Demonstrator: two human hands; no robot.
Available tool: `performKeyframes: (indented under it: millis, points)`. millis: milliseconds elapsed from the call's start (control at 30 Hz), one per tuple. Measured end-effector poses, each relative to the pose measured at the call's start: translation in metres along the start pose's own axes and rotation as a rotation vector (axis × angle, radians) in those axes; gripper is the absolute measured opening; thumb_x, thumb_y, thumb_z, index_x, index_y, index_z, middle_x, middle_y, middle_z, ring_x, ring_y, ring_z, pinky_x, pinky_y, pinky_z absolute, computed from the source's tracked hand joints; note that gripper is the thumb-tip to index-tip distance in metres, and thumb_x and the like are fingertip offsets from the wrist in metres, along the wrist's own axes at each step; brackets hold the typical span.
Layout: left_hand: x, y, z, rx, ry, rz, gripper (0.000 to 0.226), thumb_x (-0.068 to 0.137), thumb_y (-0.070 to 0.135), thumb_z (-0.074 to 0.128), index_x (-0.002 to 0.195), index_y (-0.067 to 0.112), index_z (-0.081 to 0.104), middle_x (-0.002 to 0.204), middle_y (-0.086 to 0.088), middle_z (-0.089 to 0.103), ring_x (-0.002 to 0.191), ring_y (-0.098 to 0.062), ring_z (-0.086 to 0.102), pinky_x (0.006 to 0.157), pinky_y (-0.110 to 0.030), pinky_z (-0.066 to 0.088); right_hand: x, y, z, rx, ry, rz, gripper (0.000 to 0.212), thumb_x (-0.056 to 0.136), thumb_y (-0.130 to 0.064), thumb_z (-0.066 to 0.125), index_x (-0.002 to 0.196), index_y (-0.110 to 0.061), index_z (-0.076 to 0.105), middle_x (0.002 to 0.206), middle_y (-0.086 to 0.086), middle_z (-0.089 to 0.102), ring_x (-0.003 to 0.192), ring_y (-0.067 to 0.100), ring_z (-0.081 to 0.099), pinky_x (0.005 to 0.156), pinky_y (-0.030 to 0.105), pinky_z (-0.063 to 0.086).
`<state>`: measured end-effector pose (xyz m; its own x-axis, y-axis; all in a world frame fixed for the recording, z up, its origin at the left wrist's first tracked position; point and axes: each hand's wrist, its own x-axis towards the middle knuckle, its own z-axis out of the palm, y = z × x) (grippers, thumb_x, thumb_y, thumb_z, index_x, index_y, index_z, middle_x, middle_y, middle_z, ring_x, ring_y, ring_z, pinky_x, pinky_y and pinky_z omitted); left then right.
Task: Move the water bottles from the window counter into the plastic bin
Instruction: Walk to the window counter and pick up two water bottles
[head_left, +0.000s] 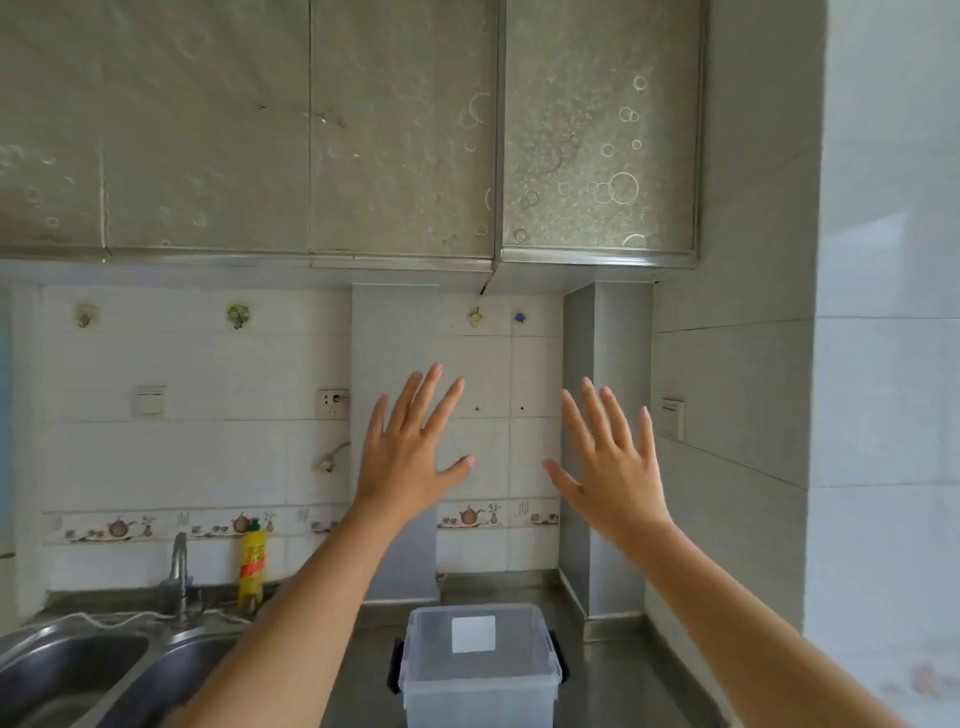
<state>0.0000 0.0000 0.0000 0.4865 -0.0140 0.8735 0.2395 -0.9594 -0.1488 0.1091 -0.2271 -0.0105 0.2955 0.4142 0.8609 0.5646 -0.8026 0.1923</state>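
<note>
The room is a small tiled kitchen: frosted cabinets (311, 124) with a bubble pattern hang overhead, white wall tiles run below them with a band of teapot pictures, and a grey column (395, 441) stands out from the wall straight ahead. To my right a tiled wall (737, 364) closes in the corner.

Below, the steel tabletop (597, 675) runs from a double sink (78, 670) on my left to that corner. The bin (480, 665), clear plastic with dark side latches and a white label, sits open on the tabletop right in front of me, between my forearms. I judge it is placed there so I can drop things in without reaching far. It looks empty.

I hold both arms out and up. My left hand (410, 457) and right hand (618, 467) show their backs to me, fingers spread wide and straight, holding nothing and touching nothing. That reads to me as a ready pose, the carrying not yet begun.

No bottles and no window counter are in view; they must lie outside what I am facing.

Smaller things: a tap (179, 566) over the sink, a yellow dish-soap bottle (252, 566) beside it, a socket (332, 404) and two switches on the walls.
</note>
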Motion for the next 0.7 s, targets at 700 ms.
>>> performKeyframes:
  millis: [700]
  points:
    - [-0.082,0.555,-0.04,-0.922,-0.372,0.223,0.076,0.076,0.061,0.066,0.144,0.035,0.043,0.14,0.013,0.054,0.124,-0.015,0.053,0.097,-0.04,0.044,-0.379,0.356,-0.254,-0.282,-0.258,0.563,0.067,0.082,-0.052,0.052,0.142,-0.023,0.04,0.142,0.002,0.051,0.128,0.023,0.048,0.106,0.046,0.039]
